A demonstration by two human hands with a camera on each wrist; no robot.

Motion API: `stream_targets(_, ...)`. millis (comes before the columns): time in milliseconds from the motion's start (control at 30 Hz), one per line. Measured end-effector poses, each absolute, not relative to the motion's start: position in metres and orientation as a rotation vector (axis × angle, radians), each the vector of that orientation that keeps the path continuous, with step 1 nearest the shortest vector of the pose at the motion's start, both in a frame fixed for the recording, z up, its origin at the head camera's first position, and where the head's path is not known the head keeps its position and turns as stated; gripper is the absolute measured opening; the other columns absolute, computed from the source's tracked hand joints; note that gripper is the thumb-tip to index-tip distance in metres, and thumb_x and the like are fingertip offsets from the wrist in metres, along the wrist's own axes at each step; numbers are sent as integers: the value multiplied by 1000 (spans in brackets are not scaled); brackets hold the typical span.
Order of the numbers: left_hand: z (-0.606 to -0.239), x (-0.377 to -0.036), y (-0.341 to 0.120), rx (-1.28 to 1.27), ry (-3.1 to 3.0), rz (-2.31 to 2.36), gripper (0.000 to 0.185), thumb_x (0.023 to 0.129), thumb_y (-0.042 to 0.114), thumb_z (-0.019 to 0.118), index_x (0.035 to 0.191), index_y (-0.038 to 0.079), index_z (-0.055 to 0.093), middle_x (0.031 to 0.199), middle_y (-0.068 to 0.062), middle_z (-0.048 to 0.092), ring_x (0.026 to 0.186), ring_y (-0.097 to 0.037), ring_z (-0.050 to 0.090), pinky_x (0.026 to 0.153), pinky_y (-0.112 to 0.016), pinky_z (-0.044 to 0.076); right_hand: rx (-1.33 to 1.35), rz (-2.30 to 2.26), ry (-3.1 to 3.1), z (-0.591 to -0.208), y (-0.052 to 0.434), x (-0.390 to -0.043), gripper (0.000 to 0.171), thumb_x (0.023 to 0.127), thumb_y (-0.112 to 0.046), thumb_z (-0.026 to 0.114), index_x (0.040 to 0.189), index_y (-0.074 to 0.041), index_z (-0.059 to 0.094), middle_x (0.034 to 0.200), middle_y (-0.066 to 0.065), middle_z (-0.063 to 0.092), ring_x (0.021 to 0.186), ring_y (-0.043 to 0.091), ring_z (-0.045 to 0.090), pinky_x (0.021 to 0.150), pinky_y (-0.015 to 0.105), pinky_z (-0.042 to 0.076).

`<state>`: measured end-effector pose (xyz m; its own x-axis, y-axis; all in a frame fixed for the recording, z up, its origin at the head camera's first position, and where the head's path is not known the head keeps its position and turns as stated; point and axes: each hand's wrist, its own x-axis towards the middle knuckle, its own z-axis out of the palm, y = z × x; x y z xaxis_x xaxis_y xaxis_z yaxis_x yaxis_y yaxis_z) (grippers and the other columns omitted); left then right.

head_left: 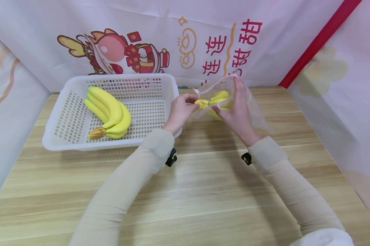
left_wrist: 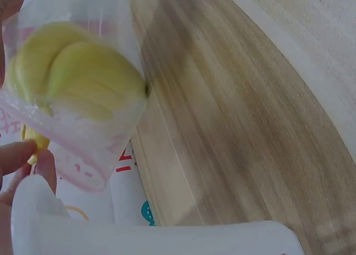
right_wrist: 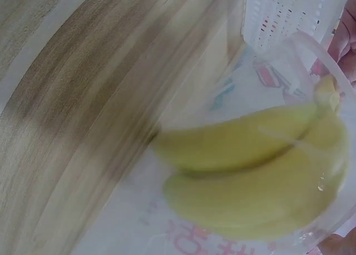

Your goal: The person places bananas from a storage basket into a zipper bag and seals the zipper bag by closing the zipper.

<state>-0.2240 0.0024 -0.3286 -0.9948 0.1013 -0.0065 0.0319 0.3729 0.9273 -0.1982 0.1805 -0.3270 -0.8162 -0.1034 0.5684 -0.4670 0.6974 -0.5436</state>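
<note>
**Two hands at the mouth of a banana bag**

Where the two cream sleeves reach out over the wooden table (head_left: 203,191), each wrist carries a small black camera clip. Past them, the left hand (head_left: 181,111) has its fingers curled together, pinching the stem end of a bunch of bananas (head_left: 217,100) at the opening of a clear plastic bag (head_left: 252,112). The right hand (head_left: 238,107) is beside it, its thumb pinching the bag's near edge by the stem while its longer fingers rise straight up along the bag's rim. The bananas lie mostly inside the bag, stem toward the left hand, just right of the basket and above the table's far middle.

In the left wrist view the bagged bananas (left_wrist: 72,71) show pale yellow through the film, with fingertips (left_wrist: 22,157) at the lower left. The right wrist view shows the same bananas (right_wrist: 261,171) close up behind the plastic, blurred, with pink print on the bag below them.

Left of the hands stands a white perforated basket (head_left: 68,136), touching the left forearm's side. In it lies a second bunch of bananas (head_left: 111,112), stem toward the near wall. Behind everything hangs a printed backdrop (head_left: 188,41) with a cartoon figure and red characters.
</note>
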Motion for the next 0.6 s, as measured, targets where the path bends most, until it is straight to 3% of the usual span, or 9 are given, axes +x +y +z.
stream_targets(167,-328,-223,4,187,2574,1651,32,89,4,60,121,1,62,119,-15,67,112,-24,62,99,-30,50,432,959,-2391,-328,181,-198,97,76,-15,80,147,7,19,154,24,23,148,34,13,124,37,9)
stream_targets(600,-320,-226,-10,165,2614,1667,31,90,5,59,120,2,61,122,-14,65,113,-24,62,99,-31,50,388,994,-2395,-328,184,-200,99,78,-17,79,149,5,14,157,22,17,148,32,14,124,36,11)
